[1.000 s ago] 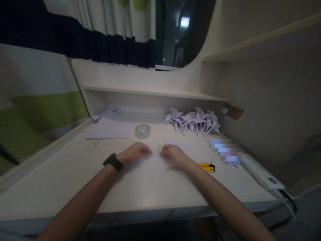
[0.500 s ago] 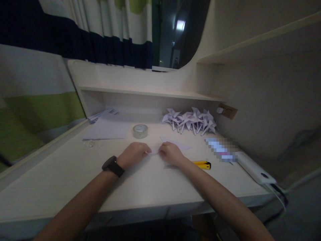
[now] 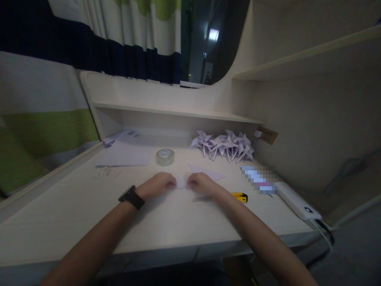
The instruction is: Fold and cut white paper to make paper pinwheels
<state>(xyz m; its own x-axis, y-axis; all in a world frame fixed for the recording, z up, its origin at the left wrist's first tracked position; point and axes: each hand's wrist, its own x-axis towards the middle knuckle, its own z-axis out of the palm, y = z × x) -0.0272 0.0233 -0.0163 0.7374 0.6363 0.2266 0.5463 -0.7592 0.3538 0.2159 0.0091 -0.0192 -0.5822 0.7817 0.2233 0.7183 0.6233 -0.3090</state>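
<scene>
My left hand (image 3: 156, 185), with a black watch (image 3: 131, 197) on its wrist, and my right hand (image 3: 202, 184) rest on the white desk (image 3: 74, 214), fingertips close together. Both pinch a small pale folded paper (image 3: 181, 182) that lies between them on the desk. Another flat pale sheet (image 3: 208, 172) lies just behind my right hand. A yellow utility knife (image 3: 239, 196) sits to the right of my right wrist.
A roll of clear tape (image 3: 165, 157) stands behind my hands. A pile of folded paper pinwheels (image 3: 222, 144) lies at the back right, a stack of paper sheets (image 3: 125, 154) at the back left. A white power bank (image 3: 297, 200) with cable lies near the right edge.
My hands have drawn closer together on the small folded paper. The view has shifted slightly.
</scene>
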